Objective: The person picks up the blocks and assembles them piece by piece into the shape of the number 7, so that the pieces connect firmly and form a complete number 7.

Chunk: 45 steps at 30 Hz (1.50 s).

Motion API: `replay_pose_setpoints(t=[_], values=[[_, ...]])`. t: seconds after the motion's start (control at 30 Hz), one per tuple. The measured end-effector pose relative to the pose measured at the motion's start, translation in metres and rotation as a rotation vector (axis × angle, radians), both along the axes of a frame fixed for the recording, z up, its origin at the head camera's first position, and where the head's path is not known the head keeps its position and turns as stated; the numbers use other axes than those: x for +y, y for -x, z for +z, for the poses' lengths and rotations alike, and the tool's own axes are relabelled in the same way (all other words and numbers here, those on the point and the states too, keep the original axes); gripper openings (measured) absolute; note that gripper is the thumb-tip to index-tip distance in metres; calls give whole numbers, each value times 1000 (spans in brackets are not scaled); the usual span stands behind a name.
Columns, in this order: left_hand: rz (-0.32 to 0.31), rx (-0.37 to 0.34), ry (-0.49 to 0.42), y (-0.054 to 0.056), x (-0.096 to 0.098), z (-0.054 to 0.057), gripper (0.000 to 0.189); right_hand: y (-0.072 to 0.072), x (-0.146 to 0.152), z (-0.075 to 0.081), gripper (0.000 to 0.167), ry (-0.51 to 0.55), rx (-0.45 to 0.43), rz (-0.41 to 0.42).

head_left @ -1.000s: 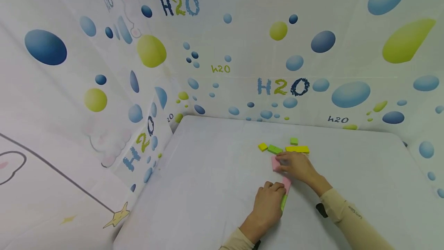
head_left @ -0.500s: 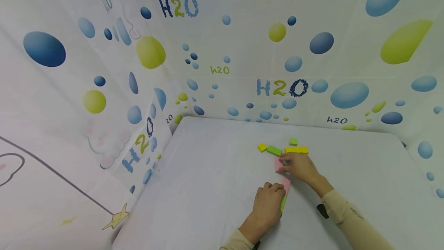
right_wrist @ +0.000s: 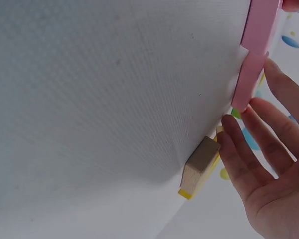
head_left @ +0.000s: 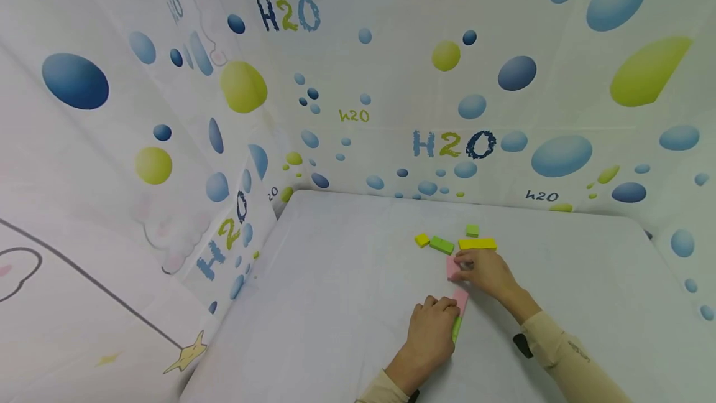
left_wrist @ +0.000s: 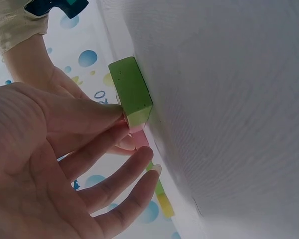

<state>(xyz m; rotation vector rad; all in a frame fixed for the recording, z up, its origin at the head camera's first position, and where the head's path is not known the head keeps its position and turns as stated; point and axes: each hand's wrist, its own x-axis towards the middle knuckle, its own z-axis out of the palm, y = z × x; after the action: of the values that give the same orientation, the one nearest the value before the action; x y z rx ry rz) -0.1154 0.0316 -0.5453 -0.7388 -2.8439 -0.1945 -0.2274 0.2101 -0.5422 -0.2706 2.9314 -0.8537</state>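
In the head view my left hand [head_left: 431,331] holds a green block [head_left: 457,328] with thumb and fingertips; a pink block [head_left: 460,300] continues from its far end. The left wrist view shows that green block [left_wrist: 131,87] close up, the thumb at its side and the other fingers spread loosely. My right hand [head_left: 486,272] pinches a second pink block [head_left: 452,269] between thumb and fingertips, farther up the table. Seen from the right wrist, this pink block [right_wrist: 249,82] lies near the end of the other pink block [right_wrist: 261,25].
Beyond the right hand lie a long yellow block [head_left: 477,244], a green block [head_left: 442,245], a small yellow block [head_left: 422,240] and a small green block [head_left: 472,230]. A wooden block with a yellow face [right_wrist: 199,164] stands near the right fingers. Printed cloth walls [head_left: 391,79] border the white table [head_left: 335,278].
My right hand has shifted the pink block a little to the right and nearer. The left hand stays in place on its blocks.
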Motion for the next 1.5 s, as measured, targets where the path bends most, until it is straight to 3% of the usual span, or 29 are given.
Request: replay_pose_setpoints(t=[0.57,0.9,1.5], values=[[-7,6,-4,3,0,-5,38,-7,6,0,42,-34,56,44],[-8,24,4,2,-1,-2,37,-13,11,-3,33,-44,98,51],[1,-10,11,3,0,-6,37,-23,11,-1,35,-36,40,-23]])
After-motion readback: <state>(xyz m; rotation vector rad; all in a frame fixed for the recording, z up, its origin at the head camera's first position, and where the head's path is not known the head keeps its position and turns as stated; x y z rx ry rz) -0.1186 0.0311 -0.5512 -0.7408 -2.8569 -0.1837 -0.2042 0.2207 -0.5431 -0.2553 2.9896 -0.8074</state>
